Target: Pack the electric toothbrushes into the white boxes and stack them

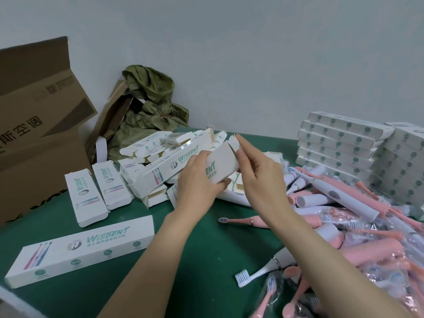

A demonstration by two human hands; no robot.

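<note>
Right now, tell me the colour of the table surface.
The table is dark green; head view.

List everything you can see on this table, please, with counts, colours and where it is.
held box: one, white, between both hands
closed box: one, white, front left
open boxes: many, white, heaped centre-left
stacked boxes: two stacks, white, back right
toothbrushes: many, pink and white, heaped right
cartons: apparently two, brown, far left
crumpled wrapping: one, olive green, back by wall
table: one, green, beneath everything
left hand: one, grips held box
right hand: one, pinches its end flap
</note>
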